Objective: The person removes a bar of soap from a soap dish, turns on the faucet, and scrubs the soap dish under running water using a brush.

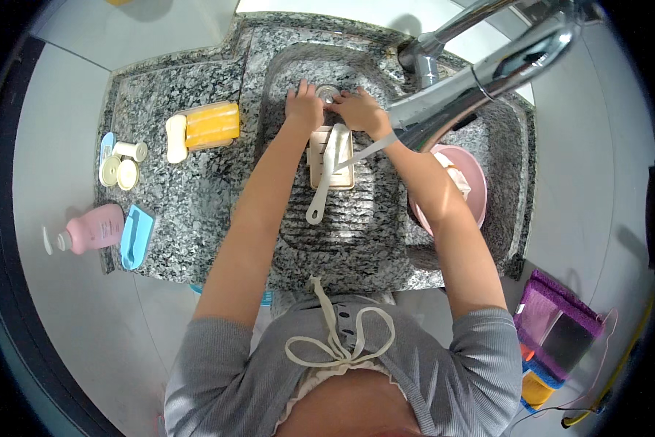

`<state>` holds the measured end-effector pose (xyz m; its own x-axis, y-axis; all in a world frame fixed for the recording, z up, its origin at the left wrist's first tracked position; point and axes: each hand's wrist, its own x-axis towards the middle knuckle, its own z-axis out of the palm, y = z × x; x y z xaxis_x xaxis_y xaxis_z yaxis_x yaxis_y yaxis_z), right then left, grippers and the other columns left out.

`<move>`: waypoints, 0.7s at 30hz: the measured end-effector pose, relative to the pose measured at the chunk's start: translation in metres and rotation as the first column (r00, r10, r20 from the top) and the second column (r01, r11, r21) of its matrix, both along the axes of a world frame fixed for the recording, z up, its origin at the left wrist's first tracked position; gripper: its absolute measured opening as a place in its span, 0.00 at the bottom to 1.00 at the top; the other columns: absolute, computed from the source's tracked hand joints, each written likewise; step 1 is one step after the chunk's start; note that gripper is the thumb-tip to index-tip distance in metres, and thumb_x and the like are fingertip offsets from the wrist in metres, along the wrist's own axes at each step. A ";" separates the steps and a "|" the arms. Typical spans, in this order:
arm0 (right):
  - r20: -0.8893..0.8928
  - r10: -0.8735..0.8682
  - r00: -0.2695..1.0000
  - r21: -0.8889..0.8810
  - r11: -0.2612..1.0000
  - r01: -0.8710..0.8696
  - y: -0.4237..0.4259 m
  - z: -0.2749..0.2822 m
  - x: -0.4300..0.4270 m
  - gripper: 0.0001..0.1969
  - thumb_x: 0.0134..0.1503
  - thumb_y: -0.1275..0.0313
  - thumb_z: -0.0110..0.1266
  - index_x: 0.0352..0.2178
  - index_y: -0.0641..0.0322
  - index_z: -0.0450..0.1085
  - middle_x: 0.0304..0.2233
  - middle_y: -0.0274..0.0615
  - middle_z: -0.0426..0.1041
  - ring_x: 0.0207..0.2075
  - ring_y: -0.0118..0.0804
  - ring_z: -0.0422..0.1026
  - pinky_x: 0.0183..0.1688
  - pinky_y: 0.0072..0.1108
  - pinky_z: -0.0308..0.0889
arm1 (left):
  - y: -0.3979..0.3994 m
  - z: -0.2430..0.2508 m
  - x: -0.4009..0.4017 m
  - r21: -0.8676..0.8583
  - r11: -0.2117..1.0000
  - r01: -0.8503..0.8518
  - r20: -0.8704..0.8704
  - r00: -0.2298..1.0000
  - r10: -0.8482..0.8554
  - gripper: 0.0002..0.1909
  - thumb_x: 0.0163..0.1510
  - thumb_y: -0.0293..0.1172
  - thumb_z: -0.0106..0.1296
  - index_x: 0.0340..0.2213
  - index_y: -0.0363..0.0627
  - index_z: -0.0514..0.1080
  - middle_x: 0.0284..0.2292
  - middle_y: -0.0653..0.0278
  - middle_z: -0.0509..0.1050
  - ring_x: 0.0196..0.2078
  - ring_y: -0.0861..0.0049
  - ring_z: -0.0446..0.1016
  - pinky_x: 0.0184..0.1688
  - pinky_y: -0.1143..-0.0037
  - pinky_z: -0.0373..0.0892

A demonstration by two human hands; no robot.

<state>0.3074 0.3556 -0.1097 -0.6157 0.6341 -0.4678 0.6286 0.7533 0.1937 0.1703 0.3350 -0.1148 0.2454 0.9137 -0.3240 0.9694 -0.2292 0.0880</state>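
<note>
At the drain (327, 94) of the granite sink (333, 57), my left hand (305, 108) lies on the left side, fingers apart. My right hand (361, 111) is on the right side, its fingertips touching or very near the drain's rim; whether it grips anything there is hidden. Just below my hands, a cream slotted tray (341, 177) rests on the ribbed part of the sink. A whitish brush or scraper with a long handle (317, 210) lies across that tray. Its far end sits between my wrists.
A chrome faucet (442, 109) crosses the upper right. A pink basin (478, 177) holding white cloth stands below my right forearm. On the left counter are a yellow bar (213, 124), a cream brush (176, 139), small round lids (127, 175), a pink pump bottle (95, 229) and a blue holder (136, 237).
</note>
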 end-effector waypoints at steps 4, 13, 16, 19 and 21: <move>-0.196 -0.094 0.976 0.058 0.993 0.108 0.007 -0.042 0.008 0.25 0.45 0.69 0.44 0.47 0.35 0.52 0.48 0.32 0.56 0.51 0.35 0.52 0.48 0.37 0.47 | -0.002 0.005 -0.004 -0.019 0.996 -0.088 0.097 0.991 0.089 0.18 0.43 0.35 0.42 0.39 0.52 0.65 0.49 0.61 0.51 0.55 0.68 0.39 0.52 0.65 0.43; -0.885 -0.113 0.451 0.129 0.872 0.471 -0.046 0.062 0.033 0.17 0.41 0.67 0.46 0.35 0.58 0.63 0.41 0.47 0.59 0.48 0.42 0.53 0.48 0.34 0.48 | -0.107 0.022 -0.046 0.207 0.961 -0.181 0.598 0.801 0.022 0.19 0.44 0.39 0.43 0.38 0.44 0.64 0.44 0.48 0.57 0.47 0.56 0.55 0.46 0.65 0.55; -0.587 -0.102 0.803 0.656 0.520 0.546 -0.045 0.110 0.099 0.20 0.41 0.62 0.49 0.38 0.54 0.60 0.41 0.44 0.60 0.47 0.39 0.55 0.48 0.39 0.48 | -0.134 0.043 -0.029 0.096 0.990 -0.100 0.574 0.819 0.027 0.21 0.44 0.40 0.43 0.40 0.44 0.62 0.44 0.47 0.56 0.47 0.54 0.54 0.47 0.65 0.54; -0.606 -0.200 0.769 0.518 0.635 0.573 -0.028 0.105 0.148 0.15 0.41 0.61 0.50 0.27 0.60 0.65 0.27 0.42 0.68 0.32 0.40 0.66 0.39 0.31 0.58 | -0.146 0.044 -0.020 0.096 0.995 -0.011 0.582 0.812 -0.047 0.23 0.44 0.40 0.43 0.42 0.44 0.59 0.45 0.47 0.55 0.47 0.54 0.54 0.47 0.66 0.54; -0.613 -0.190 0.767 0.477 0.685 0.550 -0.021 0.101 0.147 0.12 0.42 0.62 0.49 0.23 0.61 0.65 0.25 0.41 0.68 0.30 0.40 0.66 0.35 0.28 0.61 | -0.153 0.038 -0.019 0.084 0.996 -0.015 0.601 0.799 -0.039 0.24 0.44 0.36 0.44 0.43 0.42 0.57 0.45 0.48 0.55 0.47 0.54 0.55 0.47 0.67 0.55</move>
